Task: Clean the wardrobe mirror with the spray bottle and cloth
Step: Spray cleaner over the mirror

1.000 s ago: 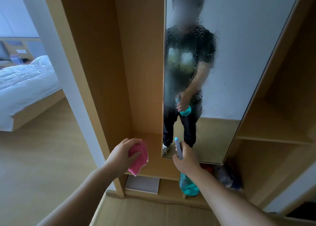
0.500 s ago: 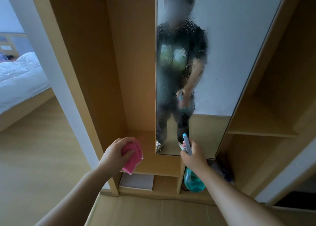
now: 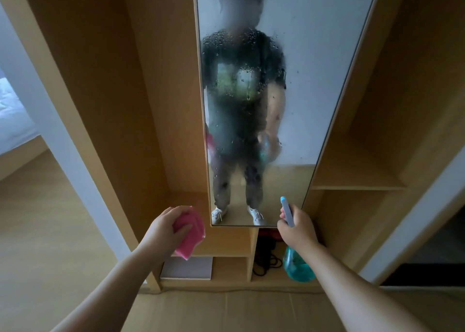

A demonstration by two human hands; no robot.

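Pink cloth (image 3: pixel 190 233), folded, sits in our left hand (image 3: pixel 163 227). The fingers curl over its top and the thumb presses its near face, so the cloth is firmly gripped. Its lower end hangs free below the palm. We hold it in front of the wardrobe (image 3: pixel 120 85), just left of the mirror (image 3: pixel 317 55) at its lower left corner.

Our right hand (image 3: pixel 298 228) grips the bottle (image 3: pixel 297 269) by its neck, fingers wrapped round it. The pale blue spray head rises above the knuckles, against the mirror's lower edge near the right corner. The teal body hangs under the wrist, in front of a low compartment at the wardrobe's base. Whether a finger rests on the trigger we cannot tell.

The mirror stands upright between 2 wooden bays. Droplets and a wet film cover its middle and lower part, where our reflection is blurred. The upper right area reflects a plain white wall.

Below the mirror we see 2 small compartments. The left one holds a white panel (image 3: pixel 186 267) and the right one a black cable (image 3: pixel 266 260). To the right, 1 shelf (image 3: pixel 352 180) divides the open bay. At the far left edge of the view a white bed (image 3: pixel 12 123) shows past the wardrobe's side panel.
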